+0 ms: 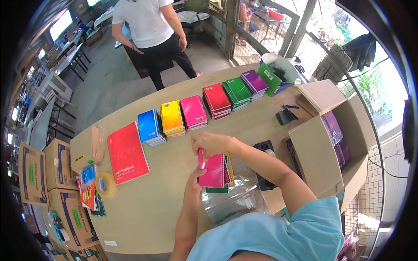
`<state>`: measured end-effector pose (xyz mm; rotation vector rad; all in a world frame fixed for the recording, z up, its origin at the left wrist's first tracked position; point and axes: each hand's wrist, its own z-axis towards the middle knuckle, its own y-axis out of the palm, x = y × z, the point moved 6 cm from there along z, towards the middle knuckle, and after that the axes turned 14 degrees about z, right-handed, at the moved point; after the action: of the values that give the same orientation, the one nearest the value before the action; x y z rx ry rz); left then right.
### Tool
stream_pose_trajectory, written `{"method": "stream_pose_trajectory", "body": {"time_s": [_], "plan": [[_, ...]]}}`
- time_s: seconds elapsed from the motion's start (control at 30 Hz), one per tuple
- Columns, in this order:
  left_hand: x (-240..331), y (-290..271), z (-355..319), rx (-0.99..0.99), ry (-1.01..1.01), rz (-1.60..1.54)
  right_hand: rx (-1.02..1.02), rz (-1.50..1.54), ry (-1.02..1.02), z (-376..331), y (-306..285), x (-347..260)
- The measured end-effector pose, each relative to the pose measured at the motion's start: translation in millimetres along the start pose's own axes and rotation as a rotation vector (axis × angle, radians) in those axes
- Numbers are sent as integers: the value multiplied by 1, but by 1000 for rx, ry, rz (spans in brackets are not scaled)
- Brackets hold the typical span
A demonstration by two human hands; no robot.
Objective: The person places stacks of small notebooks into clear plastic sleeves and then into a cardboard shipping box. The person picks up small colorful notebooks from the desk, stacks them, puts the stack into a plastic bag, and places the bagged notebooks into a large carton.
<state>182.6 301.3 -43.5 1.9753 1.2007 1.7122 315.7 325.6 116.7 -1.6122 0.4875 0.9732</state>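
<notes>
My left hand (194, 179) is closed on the left edge of a pink spiral notebook (212, 171) above the table. Closed fingers of my right hand (212, 143) pinch a narrow pink piece (201, 159) standing at that notebook's upper left corner; whether it is a separate notebook or part of the same one, I cannot tell. Under the pink notebook, edges of a green notebook (217, 189) and a yellow notebook (230, 172) show. Beyond my hands runs a row of notebook stacks: blue (149, 125), yellow (172, 116), pink (193, 109), red (216, 99), green (237, 91) and purple (255, 81).
A clear plastic bag (237, 204) and black tape dispenser (264, 163) lie near my right arm. Open carton (313, 152) stands at right; a bucket (281, 65) is behind. At left are a large red notebook (127, 152), tape roll (106, 184) and cartons (72, 217). A person (148, 26) stands beyond the table.
</notes>
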Motion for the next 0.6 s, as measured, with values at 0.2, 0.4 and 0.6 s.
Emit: {"method": "stream_pose_trajectory", "body": {"time_s": [0.2, 0.4, 0.6], "plan": [[-8, 19, 2, 89, -158, -108, 501, -69, -146, -25, -50, 27], [10, 11, 6, 95, -105, -27, 1132, -482, 829, -156, -218, 221], [26, -2, 9, 281, -44, -2, 840, -694, 879, -135, -229, 247]]}}
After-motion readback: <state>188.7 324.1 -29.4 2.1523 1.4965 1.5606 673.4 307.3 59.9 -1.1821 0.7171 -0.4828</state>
